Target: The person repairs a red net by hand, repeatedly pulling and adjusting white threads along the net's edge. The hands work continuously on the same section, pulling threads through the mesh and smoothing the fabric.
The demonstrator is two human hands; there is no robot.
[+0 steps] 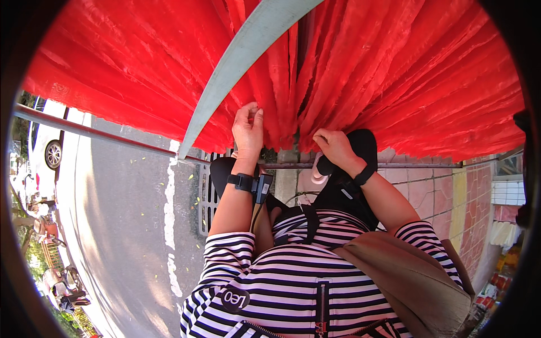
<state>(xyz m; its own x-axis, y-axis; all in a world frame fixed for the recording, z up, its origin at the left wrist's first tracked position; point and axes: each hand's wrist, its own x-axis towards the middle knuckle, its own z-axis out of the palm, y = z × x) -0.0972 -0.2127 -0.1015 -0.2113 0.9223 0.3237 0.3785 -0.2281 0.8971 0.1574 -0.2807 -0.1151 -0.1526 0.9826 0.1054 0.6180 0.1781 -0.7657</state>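
Observation:
Red thin strips or sheets (135,62) hang in dense pleats across the upper part of the head view, with ragged lower edges. My left hand (248,135) is raised against the red folds, fingers curled and thumb close to the fingertips. Lower and to the right, my right hand (336,149) is closed near the bottom edge of the red strips. What either hand pinches, if anything, is too small to make out. A black wristband (366,173) circles my right wrist, and a strap with a small black device (262,188) is on my left wrist.
A curved-looking grey metal bar (231,62) rises left of my left hand. A thin metal rail (101,129) runs crosswise below the red strips. A grey road (129,197) with a white car (48,135) lies left, pink paving (428,191) right. A brown bag (411,276) hangs at my side.

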